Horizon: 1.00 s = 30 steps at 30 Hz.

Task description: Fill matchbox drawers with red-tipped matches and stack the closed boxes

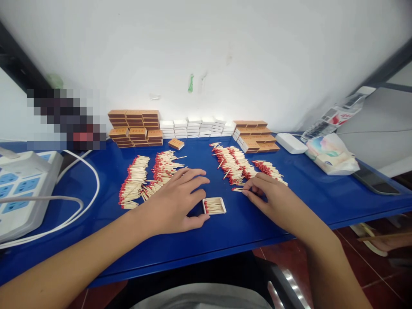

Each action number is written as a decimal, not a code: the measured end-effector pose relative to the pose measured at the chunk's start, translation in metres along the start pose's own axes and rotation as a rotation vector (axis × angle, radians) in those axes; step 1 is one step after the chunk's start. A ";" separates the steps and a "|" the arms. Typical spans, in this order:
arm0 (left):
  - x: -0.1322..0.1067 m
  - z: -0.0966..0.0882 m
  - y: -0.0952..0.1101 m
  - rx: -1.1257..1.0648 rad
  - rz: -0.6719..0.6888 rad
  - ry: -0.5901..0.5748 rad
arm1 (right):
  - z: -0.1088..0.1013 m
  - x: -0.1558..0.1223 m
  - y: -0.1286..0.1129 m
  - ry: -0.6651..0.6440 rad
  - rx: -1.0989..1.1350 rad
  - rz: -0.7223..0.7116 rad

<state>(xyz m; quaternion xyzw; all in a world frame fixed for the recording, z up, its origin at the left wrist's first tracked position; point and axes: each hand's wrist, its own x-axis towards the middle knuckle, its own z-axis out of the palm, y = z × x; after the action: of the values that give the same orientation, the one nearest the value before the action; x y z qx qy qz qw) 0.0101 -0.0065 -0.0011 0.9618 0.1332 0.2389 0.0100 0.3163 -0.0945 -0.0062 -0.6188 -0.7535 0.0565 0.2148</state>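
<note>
A small white matchbox tray [224, 205] lies on the blue table, with red-tipped matches [214, 206] in it. My left hand [177, 199] reaches around its left end, thumb at the near corner and index finger at the far corner; the other fingers are spread. To the right of the tray, my right hand [265, 193] pinches a few matches [237, 189] close to the table top, red heads pointing left. Beyond my hands lie heaps of loose matches, one pile [135, 180] on the left and another [233, 163] on the right.
Brown matchboxes [135, 128] are stacked along the wall beside white trays [196, 128], with more boxes [255, 137] to the right. One single box [176, 143] lies in front. A power strip [28, 189] with cables stands left; tissues [331, 154], a bottle [337, 116] and a phone [376, 180] lie right.
</note>
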 end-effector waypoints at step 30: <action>0.002 -0.003 0.002 -0.003 0.020 0.019 | 0.030 0.002 -0.072 0.004 -0.196 -0.239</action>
<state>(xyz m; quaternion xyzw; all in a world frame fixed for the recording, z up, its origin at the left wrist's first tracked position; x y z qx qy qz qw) 0.0110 -0.0085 0.0023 0.9607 0.1235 0.2484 0.0078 0.2391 -0.1033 -0.0076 -0.5430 -0.8232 -0.0445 0.1600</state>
